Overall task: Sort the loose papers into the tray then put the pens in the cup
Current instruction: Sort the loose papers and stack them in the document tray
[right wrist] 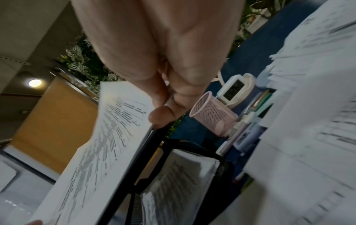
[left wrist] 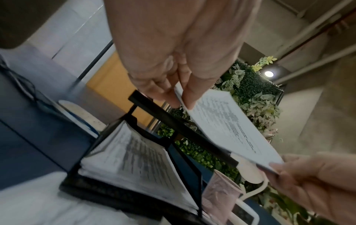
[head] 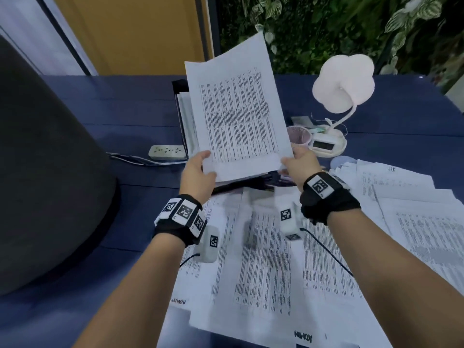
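Up in the middle of the head view, a sheaf of printed papers is held tilted above the black tray, which already holds a stack of sheets. The left hand pinches its lower left corner, thumb on top; the right hand pinches the lower right corner. Right of the tray stands the pink mesh cup, with pens lying just beside it. More loose papers cover the blue table at lower centre and right.
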